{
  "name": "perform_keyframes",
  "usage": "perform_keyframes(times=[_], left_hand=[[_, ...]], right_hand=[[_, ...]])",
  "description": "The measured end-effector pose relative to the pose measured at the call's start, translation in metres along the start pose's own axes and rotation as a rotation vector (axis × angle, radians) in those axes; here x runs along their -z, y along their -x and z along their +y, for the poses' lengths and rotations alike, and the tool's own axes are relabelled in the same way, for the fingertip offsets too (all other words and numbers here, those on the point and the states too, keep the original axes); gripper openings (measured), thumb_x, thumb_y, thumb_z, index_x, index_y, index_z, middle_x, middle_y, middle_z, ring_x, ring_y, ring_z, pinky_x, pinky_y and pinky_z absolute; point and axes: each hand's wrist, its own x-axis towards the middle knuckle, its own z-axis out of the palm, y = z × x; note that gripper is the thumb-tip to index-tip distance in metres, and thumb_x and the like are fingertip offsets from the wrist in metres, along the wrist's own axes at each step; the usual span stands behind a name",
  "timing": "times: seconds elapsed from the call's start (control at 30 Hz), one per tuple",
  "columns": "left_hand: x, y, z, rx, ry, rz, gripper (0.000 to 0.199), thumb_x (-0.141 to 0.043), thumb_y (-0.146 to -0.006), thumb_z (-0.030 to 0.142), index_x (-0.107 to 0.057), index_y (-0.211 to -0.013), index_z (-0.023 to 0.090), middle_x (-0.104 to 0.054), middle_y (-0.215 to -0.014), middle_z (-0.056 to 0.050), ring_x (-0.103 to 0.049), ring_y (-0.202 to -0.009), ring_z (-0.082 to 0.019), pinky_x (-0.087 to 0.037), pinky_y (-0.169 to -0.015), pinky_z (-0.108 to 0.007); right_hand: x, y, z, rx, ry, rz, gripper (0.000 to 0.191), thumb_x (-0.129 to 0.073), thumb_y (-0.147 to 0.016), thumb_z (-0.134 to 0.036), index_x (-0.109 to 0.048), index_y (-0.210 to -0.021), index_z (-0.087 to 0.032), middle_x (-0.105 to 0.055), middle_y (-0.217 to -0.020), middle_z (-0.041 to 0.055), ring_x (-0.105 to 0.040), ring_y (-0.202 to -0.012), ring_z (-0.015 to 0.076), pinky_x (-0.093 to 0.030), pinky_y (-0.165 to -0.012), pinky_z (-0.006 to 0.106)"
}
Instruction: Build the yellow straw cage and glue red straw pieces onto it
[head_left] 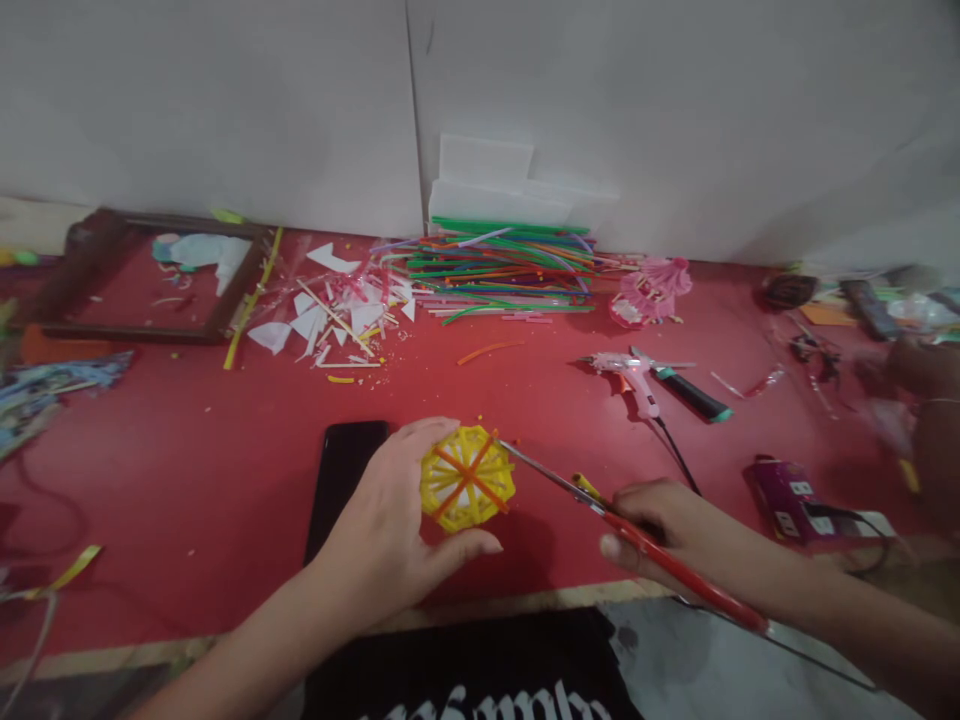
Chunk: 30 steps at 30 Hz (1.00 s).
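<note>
Red tabletop [247, 500] all across here, and nearest us is a black shirt [465, 650] with white lettering at the table's edge. Now the hands! Left hand [390, 505] curls around a yellow ball [466, 480], gripping its left side, thumb stretched out below; orange strips cross on the ball's top, and it sits centre, toward the front of the table. Right hand [675, 520] is closed on a red-handled tool [690, 578], its thin metal tip right at the ball's upper-right edge; whether it touches, I can't tell. Beside the left wrist lies a black phone [337, 465]. Over right, a purple socket block [784, 495]; beyond it, a pink glue gun [634, 378] next to a dark-handled cutter [694, 393]. Farther back, white scraps [307, 320], then a bundle of coloured sticks [502, 265], a pink packet [656, 285] at its right, and behind everything, the pale wall [225, 110].
</note>
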Motion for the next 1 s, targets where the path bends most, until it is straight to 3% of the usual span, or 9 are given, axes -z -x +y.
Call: perform_keyframes(times=[0.1,0.2,0.27,0.37,0.7,1.0], left_hand=[[0.002,-0.005,-0.007,0.097,0.118,0.041,0.069,-0.059,-0.084,0.055,-0.034,-0.136,0.018,-0.048,-0.137,-0.021,-0.050,-0.127,-0.034,-0.043,-0.104,-0.057],[0.003,-0.019,-0.017,0.323,0.371,0.006,0.038,-0.043,-0.095,0.046,-0.049,-0.123,0.021,-0.063,-0.125,-0.015,-0.060,-0.118,-0.027,-0.050,-0.097,-0.048],[0.003,-0.030,-0.021,0.421,0.552,-0.055,0.039,-0.046,-0.093,0.050,-0.053,-0.117,0.021,-0.072,-0.107,-0.011,-0.068,-0.104,-0.025,-0.055,-0.087,-0.043],[0.002,-0.043,-0.021,0.521,0.589,-0.122,0.042,-0.051,-0.089,0.053,-0.059,-0.113,0.020,-0.073,-0.092,-0.006,-0.070,-0.086,-0.022,-0.055,-0.077,-0.037],[0.002,-0.054,-0.021,0.633,0.776,-0.182,0.022,-0.068,-0.077,0.040,-0.068,-0.085,0.020,-0.069,-0.082,-0.001,-0.061,-0.074,-0.014,-0.046,-0.069,-0.026],[-0.002,-0.057,-0.024,0.701,0.857,-0.142,0.020,-0.072,-0.074,0.036,-0.067,-0.084,0.019,-0.065,-0.077,0.003,-0.057,-0.070,-0.010,-0.042,-0.068,-0.023]], right_hand=[[0.002,-0.003,0.000,0.018,0.056,0.018,0.053,-0.052,-0.083,-0.066,-0.038,-0.061,-0.020,-0.037,-0.061,-0.0035,-0.031,-0.054,0.0094,-0.022,-0.049,0.025],[0.004,-0.006,0.003,0.041,0.091,0.044,0.054,-0.053,-0.083,-0.066,-0.039,-0.060,-0.019,-0.037,-0.061,-0.0037,-0.032,-0.054,0.0092,-0.023,-0.049,0.024],[0.005,-0.007,0.004,0.053,0.100,0.059,0.055,-0.053,-0.083,-0.067,-0.039,-0.059,-0.019,-0.036,-0.060,-0.0039,-0.032,-0.053,0.0091,-0.023,-0.049,0.024],[0.007,-0.008,0.003,0.044,0.102,0.062,0.056,-0.053,-0.082,-0.069,-0.041,-0.059,-0.019,-0.037,-0.060,-0.0039,-0.033,-0.052,0.0089,-0.022,-0.048,0.024],[0.007,-0.013,0.004,0.062,0.072,0.057,0.060,-0.051,-0.079,-0.074,-0.040,-0.057,-0.019,-0.035,-0.058,-0.0036,-0.033,-0.052,0.0093,-0.022,-0.047,0.025],[0.003,-0.015,0.004,0.035,-0.029,-0.002,0.060,-0.054,-0.078,-0.073,-0.035,-0.056,-0.020,-0.028,-0.057,-0.0050,-0.026,-0.052,0.0085,-0.018,-0.046,0.024]])
